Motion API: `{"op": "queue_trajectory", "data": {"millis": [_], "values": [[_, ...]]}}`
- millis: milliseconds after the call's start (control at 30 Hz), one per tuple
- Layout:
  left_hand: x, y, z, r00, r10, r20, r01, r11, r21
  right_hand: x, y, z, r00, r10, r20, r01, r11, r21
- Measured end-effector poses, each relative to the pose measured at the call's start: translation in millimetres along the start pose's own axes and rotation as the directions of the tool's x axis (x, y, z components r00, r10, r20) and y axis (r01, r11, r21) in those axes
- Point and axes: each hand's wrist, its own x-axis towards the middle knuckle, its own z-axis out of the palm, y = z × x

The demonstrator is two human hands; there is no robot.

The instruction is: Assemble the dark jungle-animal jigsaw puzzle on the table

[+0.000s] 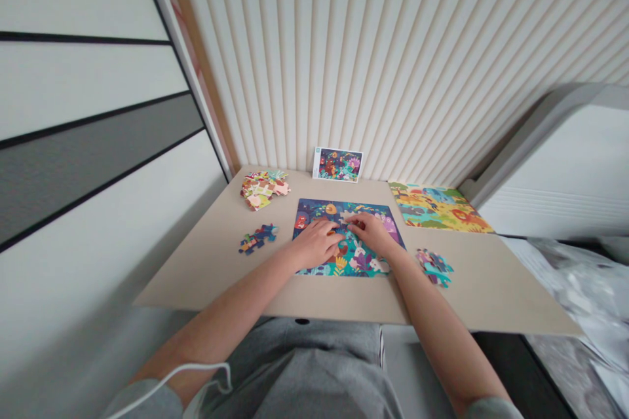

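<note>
A dark, colourful jigsaw puzzle [361, 260] lies on the beige table [344, 301], with a gap showing near its upper middle. My left hand [318, 242] rests over the puzzle's left half, its fingers bent toward the centre; whether a piece is under them is hidden. Just right of the gap, my right hand [369, 232] has thumb and fingers drawn together at the puzzle's surface. What it pinches, if anything, is too small to make out.
Loose pieces form a small pile [258, 239] at left, another pile [435, 267] at right and a larger heap [264, 190] at back left. A picture card [338, 165] stands against the ribbed wall. A yellow animal puzzle [437, 208] lies back right.
</note>
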Motion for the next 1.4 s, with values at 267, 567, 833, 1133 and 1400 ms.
{"op": "queue_trajectory", "data": {"millis": [267,567,833,1133,1400], "values": [[-1.1,-0.7,0.5,1.0,0.006,0.016,-0.006,1.0,0.006,0.5,-1.7,-0.1,1.0,-0.014,-0.006,0.014,1.0,0.006],[3.3,-0.2,-0.2,0.999,0.035,0.033,-0.036,0.999,0.011,2.4,-0.6,1.7,1.0,-0.003,-0.003,0.003,1.0,-0.003],[5.0,-1.7,-1.0,0.995,0.068,0.07,-0.071,0.996,0.044,1.7,-5.9,2.1,1.0,-0.025,0.012,0.025,0.999,-0.03],[1.4,-1.9,0.8,0.996,0.07,0.061,-0.074,0.995,0.06,2.5,0.9,2.7,1.0,0.015,0.005,-0.015,0.999,0.035],[2.2,-0.3,1.4,0.995,0.072,0.065,-0.076,0.995,0.069,3.8,4.9,2.5,1.0,0.02,0.021,-0.021,0.998,0.061]]}}
